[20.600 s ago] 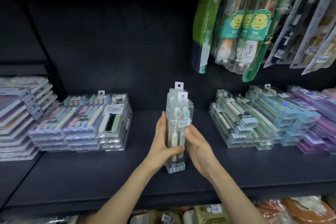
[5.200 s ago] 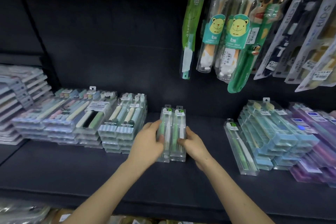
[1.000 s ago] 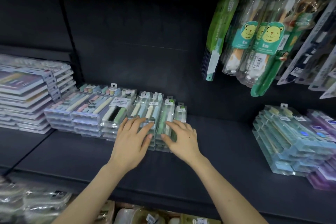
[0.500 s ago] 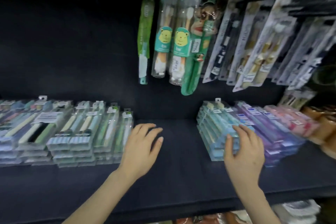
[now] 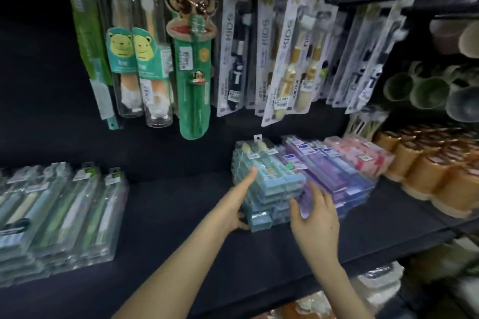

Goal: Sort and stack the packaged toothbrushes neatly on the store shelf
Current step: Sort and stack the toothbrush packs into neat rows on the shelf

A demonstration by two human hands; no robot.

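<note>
A stack of light-blue packaged toothbrushes (image 5: 274, 181) lies on the dark shelf (image 5: 181, 217), right of the middle. My left hand (image 5: 233, 204) clasps the stack's left side, with the thumb on the top pack and the fingers low at the front corner. At the stack's front right corner my right hand (image 5: 315, 225) has its fingers spread and holds nothing. Purple packs (image 5: 334, 173) and pink packs (image 5: 363, 155) lie directly to the right of the blue ones. Stacked clear and green packs (image 5: 64, 210) fill the shelf's left end.
Children's toothbrush packs (image 5: 191, 59) hang from hooks above the shelf. Orange cups (image 5: 435, 176) stand at the far right, with mugs (image 5: 427, 88) above them. A bare strip of shelf separates the left stacks from the blue stack.
My view has swung to the right. Both hands left the green stacks at the left; the left hand crossed the bare shelf and took hold of the blue stack, and the right hand came to its front.
</note>
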